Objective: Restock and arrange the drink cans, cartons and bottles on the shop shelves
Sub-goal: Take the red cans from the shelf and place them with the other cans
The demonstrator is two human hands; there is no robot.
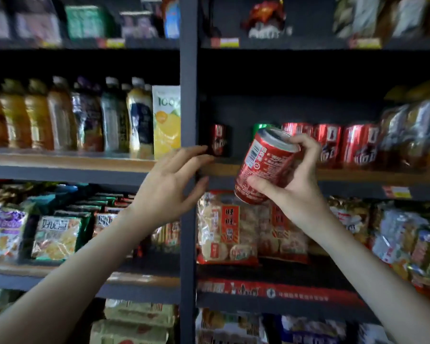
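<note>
Gripping a tilted red drink can [266, 167], the right hand [296, 184] holds it beside the open, empty left hand [169, 187].

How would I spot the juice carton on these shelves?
Find the dark upright post splitting the shelving. On the shelf of bottles left of it, the juice carton stands at the row's right end, beside the post. It is the only flat-sided box, yellow and white, among rounded bottles.
</note>
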